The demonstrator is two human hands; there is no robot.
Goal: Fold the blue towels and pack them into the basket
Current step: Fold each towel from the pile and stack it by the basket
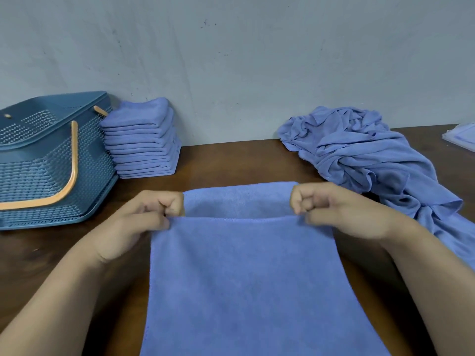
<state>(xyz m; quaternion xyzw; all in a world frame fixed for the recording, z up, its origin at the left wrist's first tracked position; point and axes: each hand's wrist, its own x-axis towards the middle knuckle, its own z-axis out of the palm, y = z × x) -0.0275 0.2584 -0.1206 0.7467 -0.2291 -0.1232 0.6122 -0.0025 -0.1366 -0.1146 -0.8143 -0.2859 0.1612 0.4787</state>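
I see a blue towel (244, 278) spread across the lower centre of the frame on the dark wooden table (231, 160). My left hand (144, 217) is pinched shut on the towel's upper left corner, thumb under the curled fingers, and my right hand (334, 209) is pinched shut on the upper right corner the same way. Between the two hands the held edge runs straight across, and just above it a second layer of the same towel shows, lying flat on the table toward the wall (231, 60).

At the left of the frame sits the blue plastic basket (38, 181) with an orange handle (69, 176); I cannot tell what is inside it. Just beside it, against the wall, stands a neat stack of folded towels (141, 142), touching or nearly touching the basket's side. At the right, a crumpled heap of unfolded towels (365, 155) trails down toward the right edge, close to my right forearm. A pale flat item (460, 136) pokes in at the far right edge.
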